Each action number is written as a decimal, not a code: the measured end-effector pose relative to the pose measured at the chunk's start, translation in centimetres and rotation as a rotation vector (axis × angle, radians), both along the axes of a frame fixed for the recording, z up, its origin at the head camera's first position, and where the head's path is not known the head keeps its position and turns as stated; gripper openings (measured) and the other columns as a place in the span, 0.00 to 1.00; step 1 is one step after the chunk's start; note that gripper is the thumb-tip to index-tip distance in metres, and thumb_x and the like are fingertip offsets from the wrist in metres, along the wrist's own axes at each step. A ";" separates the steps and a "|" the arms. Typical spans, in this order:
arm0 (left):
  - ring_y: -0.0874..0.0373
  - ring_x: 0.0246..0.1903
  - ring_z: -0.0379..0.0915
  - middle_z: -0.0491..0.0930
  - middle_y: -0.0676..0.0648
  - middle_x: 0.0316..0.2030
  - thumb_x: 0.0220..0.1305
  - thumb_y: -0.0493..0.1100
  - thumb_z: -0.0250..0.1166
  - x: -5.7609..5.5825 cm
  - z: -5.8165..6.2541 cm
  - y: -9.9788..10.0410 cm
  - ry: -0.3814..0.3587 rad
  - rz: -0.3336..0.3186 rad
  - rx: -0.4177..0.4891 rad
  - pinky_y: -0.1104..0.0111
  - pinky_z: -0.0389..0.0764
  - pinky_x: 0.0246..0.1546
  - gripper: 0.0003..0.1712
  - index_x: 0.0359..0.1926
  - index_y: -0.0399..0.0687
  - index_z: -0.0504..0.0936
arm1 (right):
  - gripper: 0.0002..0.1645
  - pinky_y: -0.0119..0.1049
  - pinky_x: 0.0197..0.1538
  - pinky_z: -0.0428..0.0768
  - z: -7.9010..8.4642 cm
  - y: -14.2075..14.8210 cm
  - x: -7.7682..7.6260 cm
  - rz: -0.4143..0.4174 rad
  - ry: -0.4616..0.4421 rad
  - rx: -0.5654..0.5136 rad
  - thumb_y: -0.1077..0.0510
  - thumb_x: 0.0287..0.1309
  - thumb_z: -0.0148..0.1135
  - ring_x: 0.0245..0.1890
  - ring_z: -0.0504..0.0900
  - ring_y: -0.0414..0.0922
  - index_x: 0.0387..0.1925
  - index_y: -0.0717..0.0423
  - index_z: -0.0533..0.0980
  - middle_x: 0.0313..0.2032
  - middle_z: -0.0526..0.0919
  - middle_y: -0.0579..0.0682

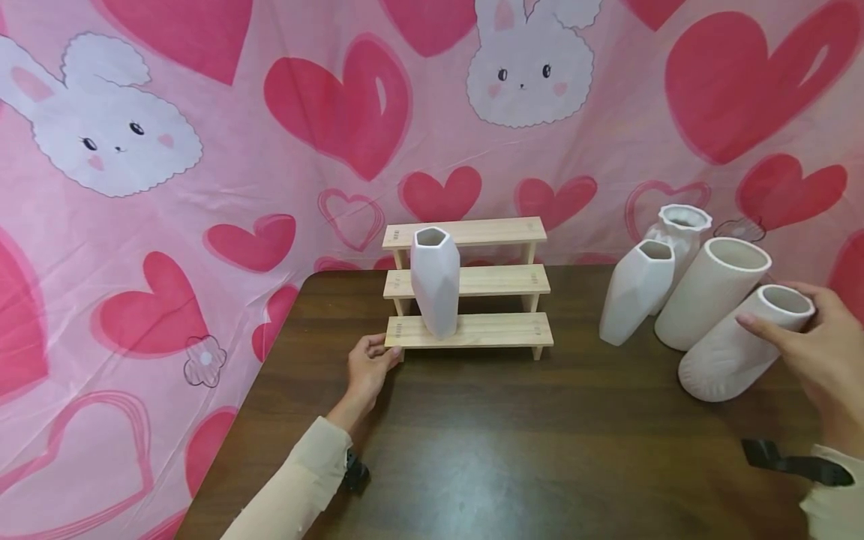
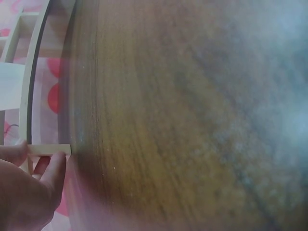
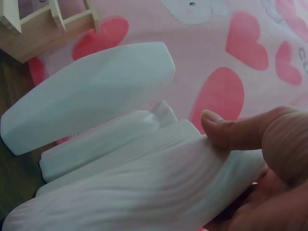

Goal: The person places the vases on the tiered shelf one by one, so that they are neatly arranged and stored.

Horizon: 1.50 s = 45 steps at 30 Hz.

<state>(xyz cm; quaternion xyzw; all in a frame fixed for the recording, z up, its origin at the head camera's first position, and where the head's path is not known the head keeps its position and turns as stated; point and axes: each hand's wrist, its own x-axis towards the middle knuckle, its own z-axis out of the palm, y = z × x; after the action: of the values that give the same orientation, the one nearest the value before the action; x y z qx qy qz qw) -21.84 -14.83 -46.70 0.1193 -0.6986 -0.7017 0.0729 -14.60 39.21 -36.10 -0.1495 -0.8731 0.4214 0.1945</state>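
Note:
A three-tier wooden stand stands on the table. Its front left corner is pinched by my left hand, and in the left wrist view thumb and fingers close about the front leg. On the lowest tier a white faceted vase stands upright. At the right, my right hand grips a white ribbed vase near its rim, thumb on the near side. Beside it are a smooth-looking cylindrical vase, another faceted vase and a vase with a wavy rim, partly hidden.
The dark brown table ends at its left edge near my left forearm. Behind it hangs a pink cloth printed with hearts and rabbits. A black strap circles my right wrist.

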 end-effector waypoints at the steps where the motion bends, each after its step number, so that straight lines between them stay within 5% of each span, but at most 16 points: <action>1: 0.49 0.38 0.81 0.81 0.35 0.39 0.57 0.27 0.67 0.0 0.0 0.0 0.000 0.001 0.000 0.67 0.86 0.40 0.20 0.51 0.32 0.75 | 0.36 0.10 0.37 0.68 0.0 0.0 0.0 -0.007 -0.003 -0.009 0.51 0.55 0.69 0.34 0.62 0.23 0.60 0.32 0.61 0.38 0.61 0.23; 6: 0.51 0.36 0.81 0.81 0.35 0.39 0.57 0.27 0.67 0.0 0.0 0.1 0.003 0.002 -0.006 0.67 0.86 0.39 0.20 0.51 0.32 0.75 | 0.35 0.10 0.40 0.69 0.0 0.0 0.0 -0.013 0.000 -0.035 0.52 0.56 0.69 0.35 0.63 0.23 0.59 0.31 0.61 0.38 0.62 0.24; 8: 0.52 0.36 0.81 0.81 0.35 0.40 0.57 0.27 0.67 0.1 0.0 0.1 0.002 0.002 -0.011 0.67 0.86 0.40 0.20 0.51 0.32 0.75 | 0.35 0.15 0.51 0.72 -0.1 -0.1 0.0 -0.021 -0.013 -0.041 0.50 0.56 0.68 0.38 0.65 0.26 0.61 0.31 0.61 0.42 0.66 0.27; 11: 0.52 0.36 0.81 0.81 0.35 0.40 0.57 0.27 0.67 0.0 -0.1 0.1 0.001 0.002 -0.015 0.66 0.86 0.40 0.20 0.51 0.33 0.75 | 0.38 0.37 0.67 0.68 -0.1 -0.1 0.0 -0.044 -0.052 -0.038 0.45 0.58 0.65 0.46 0.66 0.33 0.67 0.32 0.59 0.52 0.69 0.41; 14: 0.50 0.37 0.81 0.81 0.34 0.41 0.57 0.27 0.67 0.0 -0.1 0.1 -0.002 0.006 -0.016 0.64 0.86 0.41 0.20 0.51 0.33 0.75 | 0.40 0.52 0.70 0.62 -0.1 -0.1 -0.1 -0.064 -0.078 -0.030 0.43 0.58 0.64 0.50 0.66 0.37 0.70 0.34 0.58 0.60 0.66 0.51; 17: 0.49 0.37 0.82 0.81 0.34 0.41 0.57 0.28 0.67 0.0 -0.2 0.0 -0.004 0.009 -0.014 0.63 0.86 0.42 0.20 0.51 0.33 0.75 | 0.39 0.51 0.69 0.64 0.0 -0.1 -0.1 -0.065 -0.084 -0.019 0.42 0.57 0.65 0.47 0.66 0.36 0.68 0.33 0.60 0.59 0.67 0.51; 19: 0.49 0.37 0.82 0.81 0.35 0.40 0.57 0.28 0.67 -0.1 -0.3 0.0 -0.005 0.010 -0.011 0.63 0.86 0.42 0.20 0.51 0.33 0.75 | 0.36 0.42 0.66 0.71 0.1 -0.2 0.0 -0.054 -0.076 -0.007 0.43 0.56 0.66 0.43 0.66 0.33 0.64 0.30 0.62 0.54 0.70 0.45; 22: 0.50 0.35 0.82 0.81 0.35 0.39 0.57 0.27 0.67 0.0 -0.3 0.0 -0.004 0.010 -0.005 0.63 0.86 0.42 0.20 0.51 0.33 0.75 | 0.32 0.21 0.49 0.78 0.3 -0.4 0.3 -0.017 -0.008 -0.019 0.48 0.54 0.70 0.36 0.67 0.26 0.58 0.30 0.66 0.43 0.72 0.31; 25: 0.50 0.35 0.82 0.81 0.35 0.39 0.57 0.27 0.67 0.0 -0.2 0.0 -0.004 0.007 -0.003 0.63 0.86 0.41 0.20 0.51 0.33 0.75 | 0.30 0.08 0.28 0.69 0.7 -0.8 0.5 0.031 0.091 -0.050 0.56 0.51 0.73 0.30 0.69 0.20 0.52 0.30 0.70 0.33 0.70 0.19; 31: 0.49 0.36 0.82 0.81 0.34 0.40 0.57 0.27 0.67 0.0 0.0 -0.1 -0.007 0.001 0.001 0.63 0.86 0.42 0.21 0.52 0.33 0.74 | 0.31 0.09 0.28 0.70 1.6 -2.2 0.7 0.096 0.174 -0.056 0.61 0.49 0.73 0.28 0.70 0.21 0.51 0.32 0.73 0.32 0.73 0.18; 45: 0.48 0.37 0.82 0.81 0.35 0.40 0.57 0.27 0.67 0.0 -0.1 0.1 -0.004 0.005 -0.005 0.63 0.86 0.41 0.21 0.52 0.32 0.74 | 0.38 0.10 0.31 0.72 3.7 -6.2 -0.1 0.200 0.152 -0.006 0.59 0.50 0.73 0.30 0.72 0.23 0.63 0.49 0.70 0.33 0.73 0.21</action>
<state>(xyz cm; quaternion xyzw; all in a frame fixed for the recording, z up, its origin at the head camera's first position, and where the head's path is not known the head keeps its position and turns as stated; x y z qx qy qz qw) -21.83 -14.77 -46.78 0.1226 -0.7002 -0.6995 0.0735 -14.70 33.05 -32.37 -0.0299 -0.8651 0.4514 0.2168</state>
